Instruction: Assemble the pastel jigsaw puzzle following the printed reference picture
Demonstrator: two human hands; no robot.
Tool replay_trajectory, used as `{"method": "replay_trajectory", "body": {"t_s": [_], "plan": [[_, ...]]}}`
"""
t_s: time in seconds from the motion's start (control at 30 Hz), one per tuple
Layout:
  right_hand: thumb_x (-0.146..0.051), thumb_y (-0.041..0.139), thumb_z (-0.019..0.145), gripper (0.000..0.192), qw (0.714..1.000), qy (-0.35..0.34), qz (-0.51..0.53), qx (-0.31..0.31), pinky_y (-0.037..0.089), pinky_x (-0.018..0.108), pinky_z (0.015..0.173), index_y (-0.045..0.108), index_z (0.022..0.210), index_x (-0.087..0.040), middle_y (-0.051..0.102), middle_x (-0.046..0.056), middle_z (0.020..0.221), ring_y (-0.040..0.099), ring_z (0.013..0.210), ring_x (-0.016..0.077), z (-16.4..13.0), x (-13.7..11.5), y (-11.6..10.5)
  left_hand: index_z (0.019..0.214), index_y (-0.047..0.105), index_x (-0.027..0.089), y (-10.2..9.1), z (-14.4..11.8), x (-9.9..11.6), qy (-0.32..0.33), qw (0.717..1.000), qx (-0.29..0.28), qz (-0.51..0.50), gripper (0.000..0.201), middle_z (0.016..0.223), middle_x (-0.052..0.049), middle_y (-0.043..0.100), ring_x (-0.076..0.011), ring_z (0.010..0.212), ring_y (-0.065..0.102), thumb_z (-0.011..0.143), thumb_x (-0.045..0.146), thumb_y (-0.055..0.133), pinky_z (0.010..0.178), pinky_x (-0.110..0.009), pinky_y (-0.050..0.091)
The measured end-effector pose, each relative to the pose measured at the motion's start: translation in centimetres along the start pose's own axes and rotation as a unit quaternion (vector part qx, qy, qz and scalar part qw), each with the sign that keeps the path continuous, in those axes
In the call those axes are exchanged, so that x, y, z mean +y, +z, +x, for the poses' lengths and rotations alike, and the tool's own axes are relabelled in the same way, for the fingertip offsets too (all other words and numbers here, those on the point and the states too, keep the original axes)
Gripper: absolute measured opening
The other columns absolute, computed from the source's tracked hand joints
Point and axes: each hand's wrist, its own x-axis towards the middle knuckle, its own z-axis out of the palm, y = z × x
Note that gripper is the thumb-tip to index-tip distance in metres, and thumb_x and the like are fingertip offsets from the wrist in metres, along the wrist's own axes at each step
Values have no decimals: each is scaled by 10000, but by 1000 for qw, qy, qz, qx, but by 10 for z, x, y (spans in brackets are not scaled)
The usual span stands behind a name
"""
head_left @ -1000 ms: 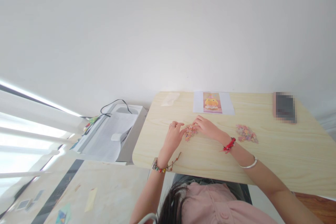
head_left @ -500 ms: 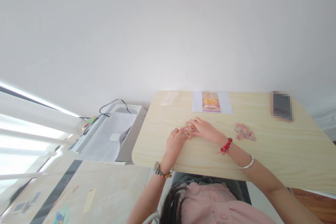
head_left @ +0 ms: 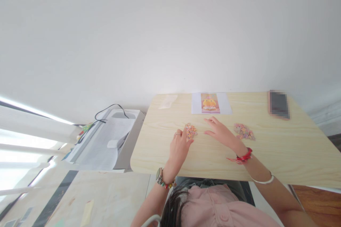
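Beside the table (head_left: 279,156), a white unit (head_left: 129,145) is covered with papers (head_left: 102,152). Over the table, the right hand (head_left: 221,133) is held spread; by the spread left hand (head_left: 179,149), a pile of pieces (head_left: 191,131) on the table is touched.

From my remote seat, I read this as a room in a home or a small office; I can't tell which. I see a wood-grain table (head_left: 279,149) against a plain white wall (head_left: 170,35), a bright slatted window (head_left: 26,149), a white unit (head_left: 130,138) bearing papers (head_left: 103,145) and a black cable (head_left: 117,104), a pale floor (head_left: 117,198), and a homely heap of puzzle-like pieces (head_left: 191,131).
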Motion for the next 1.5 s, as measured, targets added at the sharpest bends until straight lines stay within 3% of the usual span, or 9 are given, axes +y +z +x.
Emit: {"method": "replay_trajectory", "body": {"t_s": [0.13,0.2,0.3,0.43,0.6,0.8,1.23,1.37,1.5], "plan": [[-424,503,777,583,976,145,-85,137,362,455,920,345,1302,-227,442,129,1110,435,1079,296,-71,58,-27,1255,336,174,8,22,44,120,992,-23,-7,583,1068,-109,509,-231,984,518,768,395,570,795,-315,424],[-478,538,727,681,955,219,-118,160,369,486,895,332,1313,-198,419,156,1117,426,1076,335,-107,84,-31,1288,279,161,18,34,70,166,985,-53,-8,680,1073,-118,503,-235,982,521,743,419,594,766,-304,434],[-487,539,710,761,952,249,-112,138,374,464,904,251,1347,-189,379,155,1163,422,1103,326,-136,106,-29,1333,176,131,37,49,106,205,973,-102,1,822,1099,-143,490,-238,973,532,716,464,606,718,-288,445],[-446,560,703,751,971,219,-60,78,375,408,923,245,1339,-201,366,128,1194,428,1120,277,-122,105,-29,1341,136,107,52,62,134,252,961,-111,-2,863,1092,-150,499,-233,947,549,719,507,582,692,-279,446],[-323,588,696,578,984,176,-20,33,402,375,881,403,1230,-203,440,104,1112,487,1035,242,-87,99,-34,1287,248,146,52,72,145,260,956,-133,2,644,1074,-140,514,-221,984,543,795,478,496,703,-272,442],[-214,572,705,450,991,132,7,19,413,351,852,473,1144,-204,457,81,1063,513,967,211,-62,94,-24,1212,341,225,50,73,131,218,965,-143,10,473,1026,-99,530,-205,946,564,821,464,459,690,-265,440],[-208,608,696,375,998,61,27,-15,424,331,812,511,1058,-183,463,76,1027,503,933,204,-6,59,-19,1212,344,163,24,78,81,183,979,-86,16,451,1041,-105,555,-202,923,571,836,371,481,701,-267,445],[-253,626,696,448,996,79,-26,17,431,355,807,487,1119,-206,457,89,1070,500,963,232,-7,40,-24,1298,251,169,9,51,46,143,989,-42,4,609,1094,-106,541,-196,949,562,804,397,525,734,-262,436],[-293,607,731,553,998,52,-29,13,431,369,832,397,1237,-219,458,96,1094,500,993,242,-4,2,-11,1336,183,150,0,17,-6,6,1000,-13,9,714,1136,-136,526,-219,1006,540,782,421,543,726,-260,427]]}}
